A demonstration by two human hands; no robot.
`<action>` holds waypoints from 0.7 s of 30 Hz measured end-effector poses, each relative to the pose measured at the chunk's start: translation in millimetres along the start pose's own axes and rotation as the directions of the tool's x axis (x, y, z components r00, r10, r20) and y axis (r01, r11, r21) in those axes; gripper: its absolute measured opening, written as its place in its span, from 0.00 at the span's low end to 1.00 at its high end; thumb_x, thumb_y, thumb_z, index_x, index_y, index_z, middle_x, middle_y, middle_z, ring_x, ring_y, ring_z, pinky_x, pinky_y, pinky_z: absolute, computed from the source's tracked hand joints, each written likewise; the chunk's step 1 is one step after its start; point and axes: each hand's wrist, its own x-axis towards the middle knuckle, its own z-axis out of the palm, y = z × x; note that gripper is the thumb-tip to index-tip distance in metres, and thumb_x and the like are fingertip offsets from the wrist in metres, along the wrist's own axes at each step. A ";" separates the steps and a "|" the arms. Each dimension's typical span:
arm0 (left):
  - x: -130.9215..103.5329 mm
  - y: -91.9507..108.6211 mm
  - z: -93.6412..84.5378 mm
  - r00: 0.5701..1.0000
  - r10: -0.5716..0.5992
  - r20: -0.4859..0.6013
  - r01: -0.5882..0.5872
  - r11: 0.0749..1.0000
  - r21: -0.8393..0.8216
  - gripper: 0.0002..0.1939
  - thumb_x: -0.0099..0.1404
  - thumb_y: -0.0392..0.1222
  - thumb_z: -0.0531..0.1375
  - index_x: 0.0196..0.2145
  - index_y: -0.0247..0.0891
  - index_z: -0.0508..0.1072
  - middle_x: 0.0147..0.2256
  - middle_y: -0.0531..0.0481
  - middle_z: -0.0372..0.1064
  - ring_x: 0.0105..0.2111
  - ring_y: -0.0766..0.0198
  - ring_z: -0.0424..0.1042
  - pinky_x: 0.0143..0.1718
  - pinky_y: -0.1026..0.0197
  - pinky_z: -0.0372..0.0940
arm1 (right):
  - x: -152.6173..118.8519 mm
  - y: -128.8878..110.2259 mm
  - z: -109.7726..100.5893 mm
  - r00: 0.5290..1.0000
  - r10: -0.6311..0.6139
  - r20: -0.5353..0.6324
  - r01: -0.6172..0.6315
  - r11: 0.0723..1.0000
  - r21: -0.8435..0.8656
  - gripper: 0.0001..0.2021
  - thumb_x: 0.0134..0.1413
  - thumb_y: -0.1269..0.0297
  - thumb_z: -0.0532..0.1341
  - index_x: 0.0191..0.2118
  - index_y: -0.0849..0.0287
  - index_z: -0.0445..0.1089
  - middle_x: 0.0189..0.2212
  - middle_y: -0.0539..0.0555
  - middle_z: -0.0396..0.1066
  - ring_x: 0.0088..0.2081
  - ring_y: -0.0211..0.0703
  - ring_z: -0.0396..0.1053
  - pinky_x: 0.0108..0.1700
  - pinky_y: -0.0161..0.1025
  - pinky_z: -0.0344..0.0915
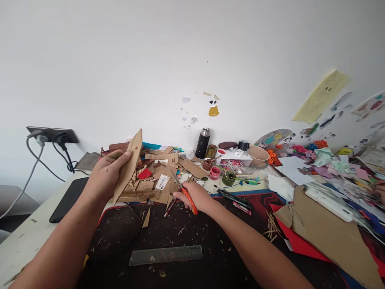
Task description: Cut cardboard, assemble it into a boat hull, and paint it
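One cardboard piece (pixel 132 166), pinched between thumb and fingers of the left hand (pixel 110 170), apparently for steadiness, was tilted above the mat's (pixel 216 269) far left corner. Orange scissors (pixel 188 197) sat in the right hand (pixel 198 195), fingers curled round the handles.

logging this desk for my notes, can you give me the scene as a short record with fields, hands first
left hand: holds a cardboard piece, tilted
right hand: holds orange-handled scissors
dark mat: clear ruler and small scraps lie on it
beyond the hands: heap of cardboard scraps
near the wall: black bottle, upright
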 end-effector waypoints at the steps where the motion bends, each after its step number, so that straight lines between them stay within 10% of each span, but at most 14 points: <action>1: 0.3 -0.6 -0.9 1.000 0.002 0.001 -0.002 1.000 -0.004 0.31 0.43 0.58 0.80 0.39 0.39 0.78 0.26 0.52 0.80 0.22 0.56 0.79 0.20 0.61 0.73 | 0.1 0.0 -5.4 1.000 -0.002 -0.016 0.000 0.989 -0.148 0.24 0.66 0.37 0.64 0.38 0.56 0.72 0.23 0.52 0.75 0.31 0.48 0.77 0.35 0.37 0.66; 7: -1.6 -2.3 0.5 0.997 -0.014 0.081 0.016 0.999 -0.030 0.30 0.46 0.61 0.79 0.39 0.39 0.78 0.27 0.51 0.81 0.21 0.58 0.79 0.20 0.62 0.73 | 6.4 9.0 -20.8 0.999 0.029 -0.029 -0.040 0.858 -0.511 0.24 0.68 0.38 0.62 0.44 0.57 0.78 0.42 0.64 0.82 0.45 0.60 0.80 0.41 0.42 0.66; 21: 3.4 -4.3 -8.0 0.989 -0.055 0.137 0.050 0.998 0.034 0.33 0.49 0.62 0.78 0.44 0.39 0.78 0.29 0.49 0.82 0.23 0.55 0.80 0.20 0.61 0.73 | 20.6 21.7 -35.5 0.999 0.037 0.033 -0.011 0.809 -0.588 0.18 0.55 0.48 0.75 0.41 0.58 0.81 0.37 0.67 0.81 0.41 0.66 0.81 0.42 0.49 0.71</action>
